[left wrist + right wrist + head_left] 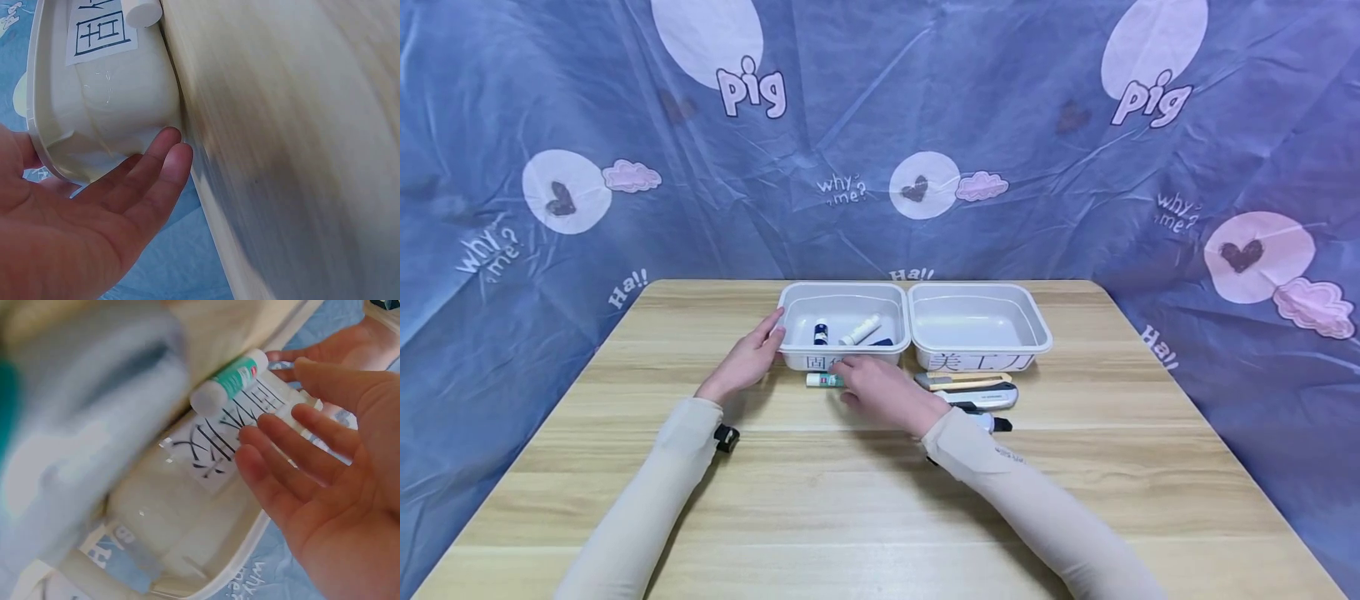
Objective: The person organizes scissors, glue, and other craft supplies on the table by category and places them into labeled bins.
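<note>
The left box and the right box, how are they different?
Small tubes lie inside the left box, but none inside the right box. A glue stick lies in front of the left box, while cutters lie in front of the right box. Both are white with rounded corners.

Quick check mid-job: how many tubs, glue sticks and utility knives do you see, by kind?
Tubs: 2 (left tub, right tub)
Glue sticks: 4 (green-and-white one outside; white one and two navy ones in the left tub)
Utility knives: 3, one partly hidden by the right sleeve
Total: 9 visible
</note>
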A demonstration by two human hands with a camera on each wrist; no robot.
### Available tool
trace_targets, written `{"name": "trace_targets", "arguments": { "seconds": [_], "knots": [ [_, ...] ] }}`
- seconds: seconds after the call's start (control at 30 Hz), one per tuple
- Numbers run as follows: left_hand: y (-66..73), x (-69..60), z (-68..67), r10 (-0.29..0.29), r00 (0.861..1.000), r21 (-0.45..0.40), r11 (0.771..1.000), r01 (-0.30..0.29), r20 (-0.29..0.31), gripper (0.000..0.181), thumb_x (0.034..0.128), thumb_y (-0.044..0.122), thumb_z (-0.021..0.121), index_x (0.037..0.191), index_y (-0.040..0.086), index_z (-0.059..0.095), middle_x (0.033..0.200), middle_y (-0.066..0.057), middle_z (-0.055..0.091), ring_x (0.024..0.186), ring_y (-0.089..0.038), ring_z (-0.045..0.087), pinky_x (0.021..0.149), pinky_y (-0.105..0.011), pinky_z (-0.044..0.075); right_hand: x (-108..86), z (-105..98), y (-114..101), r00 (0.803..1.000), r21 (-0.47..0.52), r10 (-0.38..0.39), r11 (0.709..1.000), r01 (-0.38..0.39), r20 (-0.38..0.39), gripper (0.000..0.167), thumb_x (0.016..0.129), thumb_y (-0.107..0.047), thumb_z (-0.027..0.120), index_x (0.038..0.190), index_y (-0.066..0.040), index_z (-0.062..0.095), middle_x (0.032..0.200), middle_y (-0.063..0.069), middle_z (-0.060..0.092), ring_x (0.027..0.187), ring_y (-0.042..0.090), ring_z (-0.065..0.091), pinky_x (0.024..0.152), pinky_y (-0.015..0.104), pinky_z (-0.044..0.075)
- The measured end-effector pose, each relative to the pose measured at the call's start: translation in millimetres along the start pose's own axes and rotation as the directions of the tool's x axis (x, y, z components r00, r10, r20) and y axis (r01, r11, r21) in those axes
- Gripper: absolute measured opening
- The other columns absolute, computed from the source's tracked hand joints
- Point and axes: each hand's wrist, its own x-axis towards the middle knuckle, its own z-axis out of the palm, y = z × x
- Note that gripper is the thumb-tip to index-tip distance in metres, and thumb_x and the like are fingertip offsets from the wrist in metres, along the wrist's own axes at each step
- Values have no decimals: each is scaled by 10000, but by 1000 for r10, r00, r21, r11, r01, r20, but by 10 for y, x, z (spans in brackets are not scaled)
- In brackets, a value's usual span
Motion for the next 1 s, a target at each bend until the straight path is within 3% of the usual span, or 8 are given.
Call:
{"name": "trace_targets", "arguments": {
  "seconds": [0.1,0.4,0.7,1.0],
  "knots": [
    [17,-5,-5,2,1000,3,1000,-2,1,589,1123,360,336,1650,145,183,1584,-278,377,1266,-451,590,1162,-584,363,54,-36,6,1000,4,28,1000,-28,-4,286,929,-152,761,1186,-65,672,1100,50,711,979,198,703,847,359,593],
    [14,-9,4,-9,1000,7,1000,9,2,587,1123,365,332,1653,165,177,1554,-281,428,1181,-421,648,1079,-568,438,144,-13,-1,994,-22,85,996,-84,72,235,939,-175,746,1140,-71,685,1041,57,729,901,215,711,798,359,601],
    [-10,-18,5,8,1000,7,1000,-8,0,592,1123,361,335,1650,138,184,1554,-290,420,1204,-431,636,1122,-574,408,216,49,8,986,-21,57,998,-54,154,154,934,-139,745,1082,-101,729,1023,32,722,913,192,690,821,351,589],
    [-6,-14,5,3,1000,16,1000,-3,-4,594,1122,371,333,1649,139,187,1482,-305,500,1141,-415,660,1067,-560,446,271,107,-19,978,-4,82,997,-83,189,154,947,-170,742,1091,-122,717,962,36,745,826,203,704,718,331,587]
  ]
}}
